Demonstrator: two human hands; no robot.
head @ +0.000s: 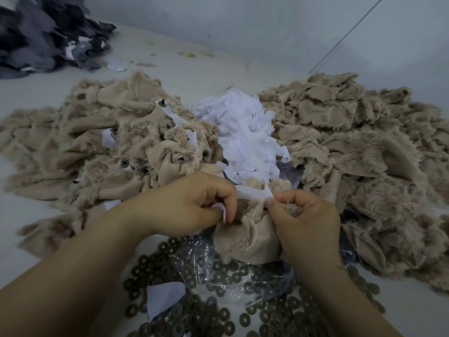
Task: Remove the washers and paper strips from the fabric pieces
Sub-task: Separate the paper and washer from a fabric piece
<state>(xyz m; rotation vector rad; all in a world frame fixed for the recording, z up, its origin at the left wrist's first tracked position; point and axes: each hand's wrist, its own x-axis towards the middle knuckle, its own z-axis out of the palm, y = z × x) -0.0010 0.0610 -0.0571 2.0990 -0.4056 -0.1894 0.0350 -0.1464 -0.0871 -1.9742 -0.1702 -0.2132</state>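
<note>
Left hand (194, 205): fingers are curling closed, pinching one end of a white paper strip (252, 193) against the thumb.
Right hand (308, 220): fingers are curling closed around the beige fabric piece (245, 242); thumb and forefinger are pinching the strip's other end at the fabric.
Work item location: the fabric piece is hanging between both hands, above a clear plastic bag (218, 268) and the loose washers (267, 312) lying around it.
Fastener: a small dark stud (265, 208) is showing at the right thumb tip; whether a washer is sitting behind it cannot be told.
Sorted stock: removed strips are lying in the white paper heap (245, 137); fabric piles are lying on the left (85, 147) and the right (364, 154).
Risk, tearing: the strip is likely to rip short if pulled sideways, leaving paper under the stud.
Risk, scatter: a freed washer could be dropping outside the bag and rolling away.
Risk, fabric damage: hard pulling could be fraying the furry edge.
Hidden: the fabric's underside and both palms.
Unclear: motion blur is softening the far dark fabric pile (43, 32); the lower washers are cut off by the frame edge.
</note>
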